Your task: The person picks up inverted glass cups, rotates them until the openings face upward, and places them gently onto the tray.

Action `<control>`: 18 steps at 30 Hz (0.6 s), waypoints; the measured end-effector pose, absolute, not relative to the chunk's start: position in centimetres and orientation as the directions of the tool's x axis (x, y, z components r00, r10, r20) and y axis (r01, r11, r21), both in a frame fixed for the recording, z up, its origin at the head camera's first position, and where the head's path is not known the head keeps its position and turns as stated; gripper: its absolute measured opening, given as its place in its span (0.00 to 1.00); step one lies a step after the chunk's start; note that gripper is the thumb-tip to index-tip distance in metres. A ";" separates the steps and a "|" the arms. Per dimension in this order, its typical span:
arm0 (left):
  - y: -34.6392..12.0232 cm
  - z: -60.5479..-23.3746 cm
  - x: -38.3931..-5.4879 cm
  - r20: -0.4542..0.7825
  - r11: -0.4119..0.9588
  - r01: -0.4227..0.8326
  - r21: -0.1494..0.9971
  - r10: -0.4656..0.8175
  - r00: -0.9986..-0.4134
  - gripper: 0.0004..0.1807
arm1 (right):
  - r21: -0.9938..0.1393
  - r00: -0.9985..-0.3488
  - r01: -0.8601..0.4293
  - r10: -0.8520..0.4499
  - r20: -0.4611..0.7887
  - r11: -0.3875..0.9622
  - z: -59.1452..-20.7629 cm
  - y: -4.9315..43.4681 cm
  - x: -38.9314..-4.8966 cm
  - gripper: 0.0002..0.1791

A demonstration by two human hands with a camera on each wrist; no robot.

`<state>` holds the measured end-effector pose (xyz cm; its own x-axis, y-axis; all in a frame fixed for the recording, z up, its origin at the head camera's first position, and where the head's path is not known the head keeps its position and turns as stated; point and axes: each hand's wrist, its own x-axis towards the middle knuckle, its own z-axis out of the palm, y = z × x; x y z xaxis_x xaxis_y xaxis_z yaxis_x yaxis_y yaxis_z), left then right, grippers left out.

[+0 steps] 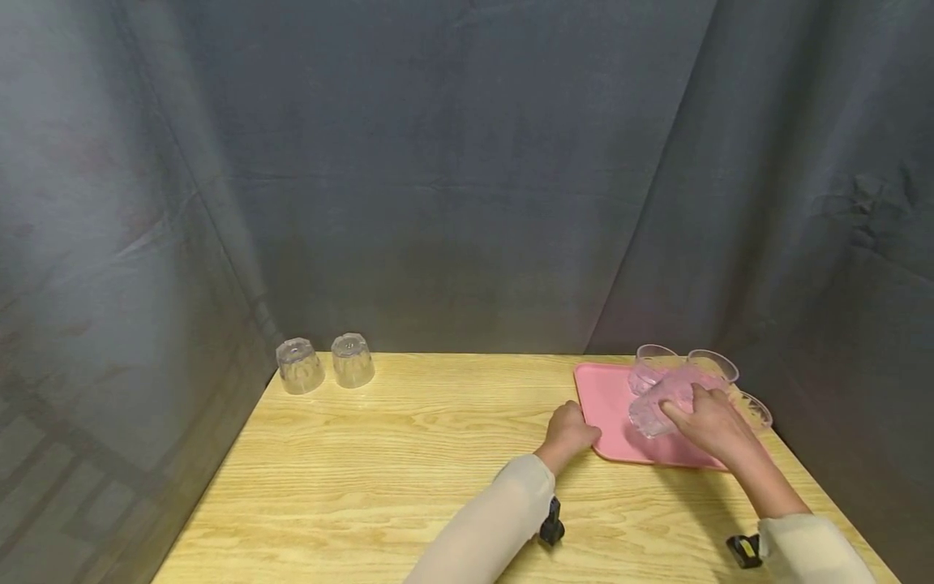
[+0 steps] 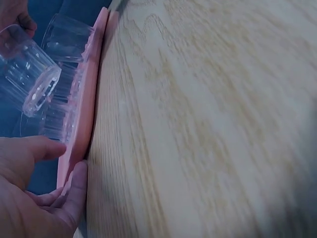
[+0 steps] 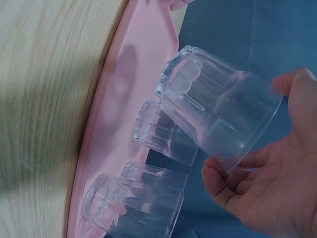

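A pink tray (image 1: 604, 395) lies on the right side of the table. My left hand (image 1: 569, 435) pinches its near left edge, with the thumb on top in the left wrist view. My right hand (image 1: 718, 426) grips a clear plastic cup (image 3: 218, 104) near its rim and holds it tilted above the tray. Upright on the tray stand other clear cups: one at the back (image 1: 645, 375), another beside it (image 1: 715, 363), and one at the right (image 1: 753, 410), partly hidden behind my right hand.
Two clear cups, one at the far left (image 1: 301, 369) and one beside it (image 1: 353, 362), stand upside down at the table's back left corner. The wooden table (image 1: 409, 454) is enclosed by grey curtains (image 1: 438, 178) at the back and sides.
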<state>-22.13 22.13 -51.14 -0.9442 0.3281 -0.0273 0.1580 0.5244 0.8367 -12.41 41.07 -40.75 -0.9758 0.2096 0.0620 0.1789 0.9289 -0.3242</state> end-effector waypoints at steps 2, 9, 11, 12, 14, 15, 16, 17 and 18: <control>22.3 -51.1 -22.1 -0.018 0.561 0.184 0.807 0.335 -0.942 0.12 | -0.327 -0.976 0.182 0.210 0.051 0.927 -40.8 41.1 -12.5 0.51; 22.5 -50.9 -22.0 -0.014 0.662 0.240 0.710 0.355 -0.935 0.15 | -0.303 -0.975 0.196 0.217 0.038 0.933 -41.3 41.3 -12.9 0.52; 22.6 -50.8 -22.0 -0.022 0.676 0.239 0.697 0.354 -0.935 0.16 | -0.299 -0.975 0.201 0.220 0.029 0.933 -41.4 41.3 -13.0 0.52; 22.6 -50.7 -22.0 -0.025 0.683 0.240 0.690 0.354 -0.935 0.16 | -0.298 -0.974 0.207 0.224 0.022 0.932 -41.5 41.4 -13.0 0.53; 22.7 -50.7 -22.0 -0.033 0.700 0.244 0.671 0.357 -0.933 0.17 | -0.294 -0.973 0.219 0.232 0.008 0.930 -41.6 41.5 -13.2 0.54; 22.7 -50.7 -22.0 -0.033 0.708 0.248 0.662 0.358 -0.933 0.17 | -0.291 -0.972 0.225 0.235 0.001 0.930 -41.6 41.5 -13.2 0.54; 22.8 -50.7 -22.0 -0.037 0.715 0.248 0.654 0.358 -0.933 0.18 | -0.290 -0.972 0.228 0.237 -0.004 0.930 -41.7 41.6 -13.3 0.54; 22.8 -50.7 -22.0 -0.040 0.720 0.249 0.648 0.359 -0.933 0.18 | -0.288 -0.970 0.234 0.241 -0.010 0.929 -41.7 41.6 -13.4 0.55; 22.8 -50.7 -22.0 -0.042 0.724 0.250 0.643 0.359 -0.932 0.19 | -0.285 -0.970 0.238 0.244 -0.015 0.928 -41.7 41.7 -13.4 0.55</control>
<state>-22.04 22.82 -50.74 -0.9324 0.3590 -0.0420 0.2498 0.7239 0.6431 -13.42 41.66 -41.73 -0.9696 0.2442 -0.0146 0.2381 0.9285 -0.2850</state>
